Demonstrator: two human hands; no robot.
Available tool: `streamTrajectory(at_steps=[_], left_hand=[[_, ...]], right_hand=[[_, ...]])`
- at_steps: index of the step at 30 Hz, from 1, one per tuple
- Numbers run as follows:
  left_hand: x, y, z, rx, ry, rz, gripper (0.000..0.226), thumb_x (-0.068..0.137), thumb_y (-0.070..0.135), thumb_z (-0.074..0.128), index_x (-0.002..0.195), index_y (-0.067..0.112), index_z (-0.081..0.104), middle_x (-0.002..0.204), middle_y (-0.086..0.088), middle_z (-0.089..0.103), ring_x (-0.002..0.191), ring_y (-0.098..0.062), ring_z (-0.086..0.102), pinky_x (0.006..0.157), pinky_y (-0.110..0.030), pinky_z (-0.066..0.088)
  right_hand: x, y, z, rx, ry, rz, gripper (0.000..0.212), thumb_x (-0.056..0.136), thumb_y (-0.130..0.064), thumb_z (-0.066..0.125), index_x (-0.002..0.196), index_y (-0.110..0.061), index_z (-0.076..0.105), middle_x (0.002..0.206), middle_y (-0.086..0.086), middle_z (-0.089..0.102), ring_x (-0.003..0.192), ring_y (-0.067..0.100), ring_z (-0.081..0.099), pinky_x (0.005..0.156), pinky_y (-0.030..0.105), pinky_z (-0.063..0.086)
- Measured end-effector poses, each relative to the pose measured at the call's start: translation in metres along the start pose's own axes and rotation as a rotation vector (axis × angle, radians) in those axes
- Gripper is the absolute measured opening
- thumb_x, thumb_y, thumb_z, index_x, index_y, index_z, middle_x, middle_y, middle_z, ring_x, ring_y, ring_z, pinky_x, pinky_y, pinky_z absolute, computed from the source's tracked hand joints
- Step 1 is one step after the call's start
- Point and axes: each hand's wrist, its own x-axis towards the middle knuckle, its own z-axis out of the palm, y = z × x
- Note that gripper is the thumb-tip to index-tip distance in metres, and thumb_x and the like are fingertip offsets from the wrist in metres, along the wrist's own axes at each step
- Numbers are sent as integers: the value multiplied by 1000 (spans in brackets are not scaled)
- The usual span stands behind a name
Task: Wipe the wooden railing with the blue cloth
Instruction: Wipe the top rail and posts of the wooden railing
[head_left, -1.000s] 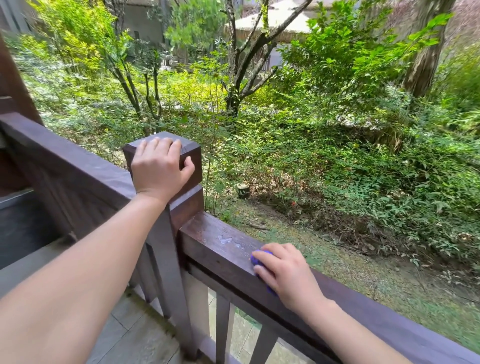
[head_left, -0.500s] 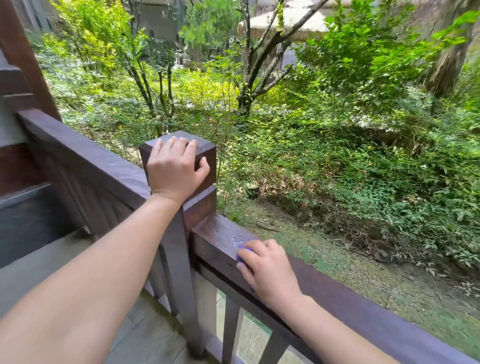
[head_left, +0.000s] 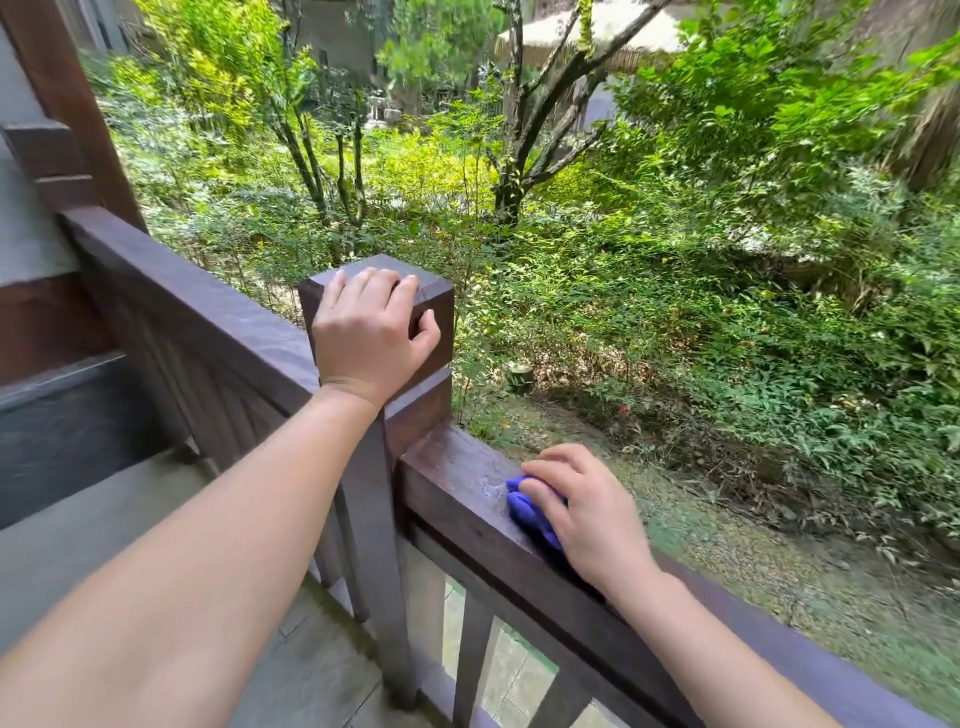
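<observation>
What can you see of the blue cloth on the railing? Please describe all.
The blue cloth is a small, soft-looking, bunched piece of violet-blue fabric. It lies on the flat top of the dark wooden railing, near the corner post. The right hand presses on it and hides most of it; only its left part shows.

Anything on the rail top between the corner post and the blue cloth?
Head view: only bare dark wooden railing with a pale smudge lies between the square wooden corner post and the blue cloth under the right hand.
</observation>
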Motion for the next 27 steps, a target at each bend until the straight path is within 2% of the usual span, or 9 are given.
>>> streamTrajectory(at_steps=[2, 4, 6, 10, 15, 16, 20, 24, 27], left_hand=[[-1, 0, 1, -5, 0, -1, 29, 84, 31, 63, 102, 12, 75, 100, -7, 75, 93, -28, 71, 93, -47, 56], [-1, 0, 1, -4, -2, -8, 29, 84, 31, 63, 102, 12, 75, 99, -7, 75, 93, -28, 71, 93, -47, 56], [-1, 1, 0, -3, -5, -17, 29, 84, 31, 63, 102, 12, 75, 100, -7, 75, 93, -28, 71, 94, -47, 56], [0, 1, -2, -7, -23, -26, 28, 84, 31, 62, 102, 13, 75, 100, -7, 75, 94, -29, 71, 94, -47, 56], [-1, 0, 1, -5, -1, -17, 29, 83, 32, 62, 102, 13, 74, 100, -6, 75, 94, -29, 71, 95, -46, 55], [-1, 0, 1, 0, 4, -17, 29, 83, 32, 62, 102, 13, 74, 99, -6, 75, 93, -28, 71, 95, -46, 55], [0, 1, -1, -1, -7, -18, 29, 83, 31, 63, 101, 13, 75, 99, -6, 75, 94, -28, 71, 95, -47, 55], [0, 0, 1, -10, -3, -17, 29, 83, 32, 62, 102, 13, 75, 100, -6, 75, 95, -28, 71, 95, -47, 55], [-1, 2, 1, -9, -4, -26, 29, 83, 31, 62, 101, 13, 75, 99, -6, 75, 95, -28, 71, 95, -47, 55]], right_hand=[[-17, -2, 11, -128, -53, -268, 36, 91, -58, 52, 108, -29, 66, 112, -5, 63, 95, 24, 57, 82, 36, 48], [-13, 6, 13, -229, -125, -399, 33, 93, -54, 49, 111, -30, 63, 111, -5, 63, 90, 25, 55, 79, 38, 48], [6, 11, 9, -267, -164, -375, 30, 97, -48, 45, 114, -31, 64, 110, -4, 64, 85, 26, 53, 77, 39, 47], [30, -7, 25, -343, -75, -33, 32, 98, -45, 42, 114, -30, 65, 112, -5, 61, 92, 27, 50, 83, 39, 43], [-1, -4, 29, -259, -105, -305, 23, 94, -42, 48, 104, -30, 64, 103, -8, 63, 81, 26, 51, 71, 38, 47], [1, 1, 24, -253, -129, -304, 24, 95, -42, 49, 108, -31, 64, 104, -8, 63, 82, 26, 51, 73, 39, 47], [33, -14, 31, -299, -69, 57, 27, 97, -40, 45, 112, -28, 65, 110, -5, 61, 95, 27, 48, 86, 39, 42], [13, -23, 44, -283, -120, -268, 27, 94, -41, 43, 102, -27, 65, 102, -4, 63, 83, 28, 50, 74, 40, 47], [33, -11, 36, -269, -134, -145, 30, 97, -42, 43, 112, -28, 65, 107, -3, 62, 90, 28, 51, 80, 40, 47]])
